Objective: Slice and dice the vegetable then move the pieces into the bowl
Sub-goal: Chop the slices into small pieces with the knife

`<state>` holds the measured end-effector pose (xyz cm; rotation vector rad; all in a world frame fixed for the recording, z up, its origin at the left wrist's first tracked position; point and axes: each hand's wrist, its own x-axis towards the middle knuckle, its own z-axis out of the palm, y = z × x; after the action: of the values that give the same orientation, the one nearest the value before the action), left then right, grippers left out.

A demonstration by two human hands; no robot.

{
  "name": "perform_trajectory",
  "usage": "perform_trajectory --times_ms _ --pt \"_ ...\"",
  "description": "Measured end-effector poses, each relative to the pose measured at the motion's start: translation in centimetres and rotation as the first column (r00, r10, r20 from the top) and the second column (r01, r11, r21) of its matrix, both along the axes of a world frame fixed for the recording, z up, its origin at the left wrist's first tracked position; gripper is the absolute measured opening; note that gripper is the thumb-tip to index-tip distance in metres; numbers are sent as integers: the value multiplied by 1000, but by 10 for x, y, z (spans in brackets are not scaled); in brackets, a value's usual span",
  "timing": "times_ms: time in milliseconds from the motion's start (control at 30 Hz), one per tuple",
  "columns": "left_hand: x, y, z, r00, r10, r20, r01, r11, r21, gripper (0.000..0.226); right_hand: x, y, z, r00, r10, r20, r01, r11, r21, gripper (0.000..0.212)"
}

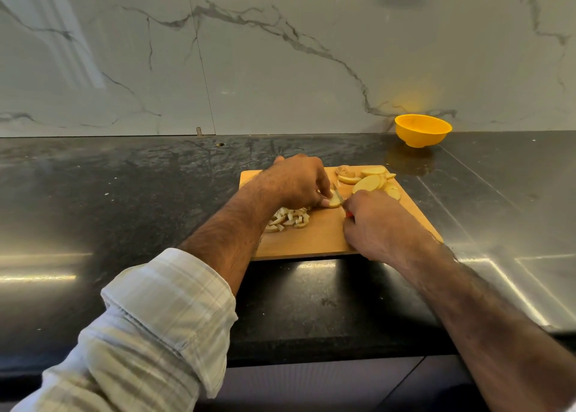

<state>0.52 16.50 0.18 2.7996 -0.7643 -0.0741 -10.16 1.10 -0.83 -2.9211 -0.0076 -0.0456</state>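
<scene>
I am in the dicing step. My left hand (296,181) pinches one potato slice (334,200) with curled fingertips and holds it flat near the middle of the cutting board (314,237). My right hand (374,224) is closed around the handle of a knife (339,197); only a bit of red handle and a short part of the blade show, and the blade stands at the right edge of the held slice, just beside my left fingertips.

The diced pieces (290,218) lie in a small heap on the board, just on the near-left side of the held slice, partly under my left wrist. The uncut slices (371,182) wait at the far right corner of the board. The yellow bowl (422,130) stands off the board, beyond its far right corner, against the wall, and I see nothing in it from here.

I judge the next cut needs care, because the blade is so close to my fingers. The near edge of the board lies close to the step of the counter (124,193). To the left of the board the counter gives free room.
</scene>
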Motion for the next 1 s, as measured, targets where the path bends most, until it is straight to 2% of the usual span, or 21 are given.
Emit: perform_trajectory --times_ms 133,400,600,733,833,1000 --pt "7 3 -4 1000 -4 -8 4 998 -65 12 -13 -3 -5 999 14 33 -16 998 54 19" --pt "7 2 -3 999 -29 -24 27 997 -79 11 -12 9 2 996 -13 -86 17 999 43 36" --pt "8 0 -3 998 -38 -58 32 994 -100 5 0 21 15 997 -31 -72 35 998 59 32" --pt "8 0 -3 1000 -9 -18 7 996 -85 8 -2 15 12 996 -34 -84 39 997 60 27" --pt "10 5 -2 999 -25 -41 20 994 -107 9 -7 8 2 996 -33 -83 39 997 65 24" --pt "12 11 -2 999 -37 -35 33 993 -109 8 -11 7 -4 1000 -9 26 7 997 72 29"
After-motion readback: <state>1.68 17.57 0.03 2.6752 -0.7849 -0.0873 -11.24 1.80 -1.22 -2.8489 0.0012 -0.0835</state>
